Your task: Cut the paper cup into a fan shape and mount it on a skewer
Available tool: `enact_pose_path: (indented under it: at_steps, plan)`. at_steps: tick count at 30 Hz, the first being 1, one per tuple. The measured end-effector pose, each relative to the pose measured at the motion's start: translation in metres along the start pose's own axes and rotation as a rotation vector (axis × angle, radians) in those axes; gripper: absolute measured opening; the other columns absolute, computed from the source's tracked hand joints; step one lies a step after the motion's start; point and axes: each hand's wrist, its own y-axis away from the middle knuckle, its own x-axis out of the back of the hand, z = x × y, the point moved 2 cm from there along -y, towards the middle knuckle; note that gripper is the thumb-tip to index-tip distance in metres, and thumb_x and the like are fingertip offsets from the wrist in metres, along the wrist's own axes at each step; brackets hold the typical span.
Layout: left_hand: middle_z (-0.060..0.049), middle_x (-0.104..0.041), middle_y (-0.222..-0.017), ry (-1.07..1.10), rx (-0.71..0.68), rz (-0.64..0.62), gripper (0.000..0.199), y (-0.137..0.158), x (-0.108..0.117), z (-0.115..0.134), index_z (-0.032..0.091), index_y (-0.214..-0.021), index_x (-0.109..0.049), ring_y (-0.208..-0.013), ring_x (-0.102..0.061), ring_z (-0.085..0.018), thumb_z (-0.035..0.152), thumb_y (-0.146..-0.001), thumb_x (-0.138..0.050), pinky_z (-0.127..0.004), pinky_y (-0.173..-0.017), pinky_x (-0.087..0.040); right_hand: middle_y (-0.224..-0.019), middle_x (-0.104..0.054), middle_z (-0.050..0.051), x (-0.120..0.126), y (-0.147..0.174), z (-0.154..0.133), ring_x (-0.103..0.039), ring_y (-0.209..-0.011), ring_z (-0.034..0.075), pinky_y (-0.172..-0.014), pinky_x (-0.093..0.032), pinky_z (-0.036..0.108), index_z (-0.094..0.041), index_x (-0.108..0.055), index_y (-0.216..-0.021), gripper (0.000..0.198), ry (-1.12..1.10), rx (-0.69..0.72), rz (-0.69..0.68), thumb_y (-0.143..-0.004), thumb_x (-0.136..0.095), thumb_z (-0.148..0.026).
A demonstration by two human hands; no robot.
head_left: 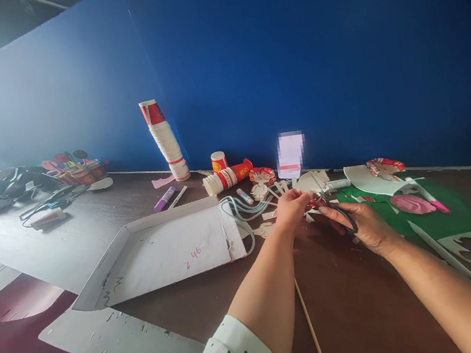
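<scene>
My left hand (292, 208) is closed in a pinch on a cut paper cup (281, 186), whose white strips fan out around the fingers. Much of the cup is hidden behind the hand. My right hand (361, 226) grips scissors (347, 217) by their black handles. The blades point left towards the cup and the left fingers; whether they are touching the cup I cannot tell. White paper scraps (264, 229) lie on the dark table just below and left of the hands.
A shallow white cardboard box lid (162, 250) lies left. Behind stand a tall stack of paper cups (165, 142) and a tipped stack (231, 176) by the blue partition (288, 48). A glue stick (245, 196), cable (240, 213), green sheet (461, 210) and thin stick (311, 326) surround the hands.
</scene>
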Motion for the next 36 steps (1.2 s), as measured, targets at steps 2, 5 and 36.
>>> enact_pose_path:
  at_steps: [2,5,36]
  plan:
    - [-0.003,-0.062,-0.070,-0.028,-0.001,0.003,0.023,0.000,0.000,0.000,0.014,-0.068,-0.058,-0.063,-0.056,-0.010,0.031,-0.071,-0.074,-0.024,-0.068,-0.044,-0.050,-0.057,0.000,0.001,0.000,0.001,-0.054,-0.052,0.018,-0.051,-0.038,0.031,-0.025,-0.075,-0.079,0.038,0.037,0.004,0.011,-0.079,-0.063,-0.061]
    - [-0.004,-0.063,-0.070,-0.059,-0.001,0.002,0.021,0.001,-0.001,0.000,0.014,-0.070,-0.062,-0.064,-0.056,-0.010,0.032,-0.071,-0.074,-0.025,-0.067,-0.043,-0.050,-0.057,0.000,0.002,-0.001,0.001,-0.055,-0.052,0.019,-0.051,-0.038,0.032,-0.025,-0.075,-0.078,0.042,0.072,0.028,0.021,-0.080,-0.060,-0.064]
    - [-0.002,-0.064,-0.066,-0.036,0.062,-0.020,0.011,0.001,-0.007,-0.010,0.014,-0.073,-0.069,-0.059,-0.055,-0.010,0.021,-0.066,-0.075,-0.023,-0.061,-0.042,-0.046,-0.054,-0.001,-0.001,0.001,-0.008,-0.048,-0.047,0.014,-0.049,-0.036,0.029,-0.022,-0.058,-0.047,0.049,0.023,0.040,0.086,-0.073,-0.066,-0.064]
